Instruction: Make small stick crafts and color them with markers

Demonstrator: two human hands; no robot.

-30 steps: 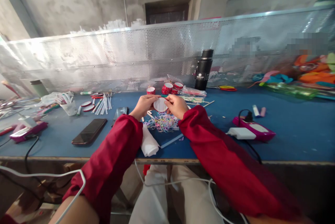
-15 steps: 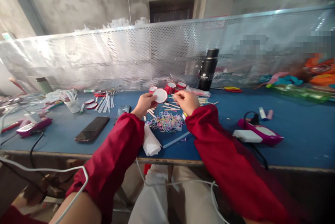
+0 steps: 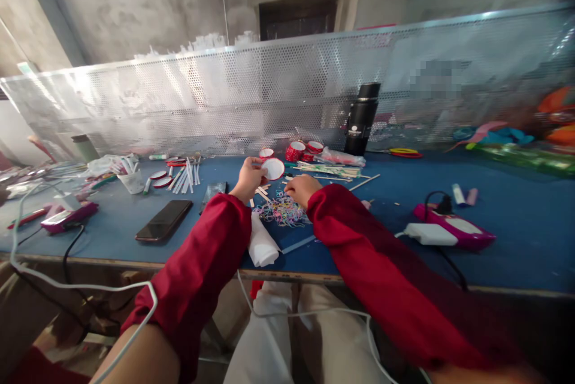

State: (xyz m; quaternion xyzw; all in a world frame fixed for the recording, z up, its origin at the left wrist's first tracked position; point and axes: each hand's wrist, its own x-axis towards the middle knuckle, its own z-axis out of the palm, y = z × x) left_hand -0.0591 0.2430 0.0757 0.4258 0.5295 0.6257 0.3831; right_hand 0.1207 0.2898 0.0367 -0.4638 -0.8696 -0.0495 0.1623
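My left hand [image 3: 248, 179] holds a small round white disc with a red rim [image 3: 274, 169] above the blue table [image 3: 516, 240]. My right hand [image 3: 300, 189] is lowered onto a loose heap of small coloured rubber bands [image 3: 281, 212], fingers curled down at the heap's far edge; whether it grips any band is hidden. Both arms wear red sleeves. Thin wooden sticks [image 3: 330, 173] lie just beyond the hands.
A black phone [image 3: 164, 220] lies left of my arms, a folded white cloth [image 3: 261, 246] near the front edge. Red-and-white paper cups [image 3: 303, 149] and a black flask [image 3: 362, 118] stand at the back by the perforated metal screen. Pink devices with cables sit right [image 3: 453, 227] and left [image 3: 67, 217].
My right hand let go of the disc and dropped onto the rubber-band heap. My left hand kept the disc and moved it slightly away. The camera view shifted a little.
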